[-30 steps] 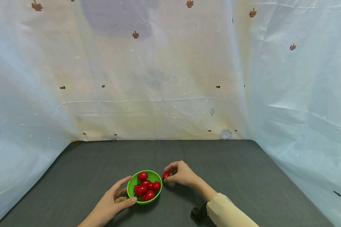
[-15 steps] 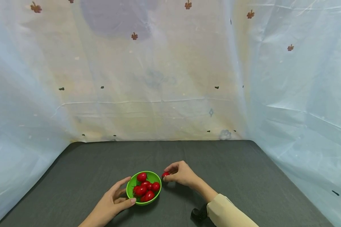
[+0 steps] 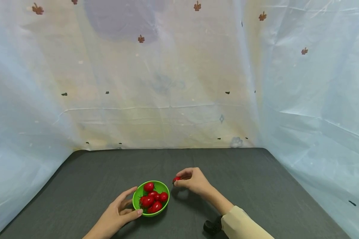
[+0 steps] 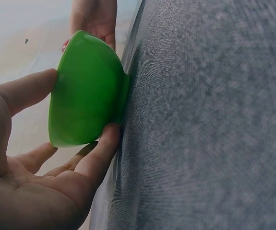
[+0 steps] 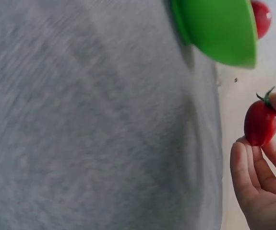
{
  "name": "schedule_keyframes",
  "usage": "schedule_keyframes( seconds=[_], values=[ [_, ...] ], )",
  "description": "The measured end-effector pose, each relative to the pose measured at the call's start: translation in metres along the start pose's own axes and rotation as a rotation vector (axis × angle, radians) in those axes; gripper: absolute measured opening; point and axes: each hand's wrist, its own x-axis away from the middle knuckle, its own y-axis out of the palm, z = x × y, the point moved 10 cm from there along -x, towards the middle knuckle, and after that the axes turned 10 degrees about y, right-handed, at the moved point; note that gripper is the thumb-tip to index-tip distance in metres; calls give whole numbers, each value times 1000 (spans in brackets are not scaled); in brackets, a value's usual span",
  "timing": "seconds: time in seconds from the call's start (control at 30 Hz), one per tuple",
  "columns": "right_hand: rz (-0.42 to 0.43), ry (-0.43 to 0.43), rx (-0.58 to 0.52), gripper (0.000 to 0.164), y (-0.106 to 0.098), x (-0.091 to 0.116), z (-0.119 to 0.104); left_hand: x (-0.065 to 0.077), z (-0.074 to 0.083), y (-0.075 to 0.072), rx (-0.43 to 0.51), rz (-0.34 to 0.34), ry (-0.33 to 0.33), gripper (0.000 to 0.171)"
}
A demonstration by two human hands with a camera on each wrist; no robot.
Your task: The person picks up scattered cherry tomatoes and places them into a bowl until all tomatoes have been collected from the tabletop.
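A bright green bowl (image 3: 166,207) stands on the dark cloth with several red cherry tomatoes (image 3: 156,207) in it. My left hand (image 3: 117,211) holds the bowl at its left side; the left wrist view shows the thumb at the rim and other fingers (image 4: 102,153) against the wall and low near the base. To the right of the bowl, my right hand (image 3: 195,182) pinches one cherry tomato (image 5: 262,123) by its ends, thumb at the green stem. This tomato hangs above the cloth, apart from the bowl.
Dark grey cloth (image 3: 122,169) covers the table. Pale patterned sheeting (image 3: 167,83) rises at the back and both sides. A black object (image 3: 211,227) sits under the right wrist by the cream sleeve (image 3: 242,225).
My right hand has lifted slightly and shifted a little right with the cherry tomato, away from the bowl. The left hand keeps its hold on the bowl.
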Motion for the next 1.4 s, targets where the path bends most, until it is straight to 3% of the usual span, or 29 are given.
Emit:
schedule_keyframes(
  seconds=[0.17,0.33,0.53,0.67,1.17,1.4],
  values=[
    [12,-1,-127,26,0,5,-12,2,-3,0,20,-7,-4,82],
    [-40,-62,-213,27,19,10,-39,1,-1,-1,32,-10,21,82],
    [-111,-168,-94,26,49,19,-66,0,1,2,46,-28,20,81],
    [-116,-243,-12,27,58,22,-75,0,3,2,48,-29,19,81],
    [-99,-224,85,32,57,17,-63,0,2,2,48,-29,24,81],
    [-109,-192,57,32,50,18,-56,0,4,1,36,-26,39,80]
  ],
)
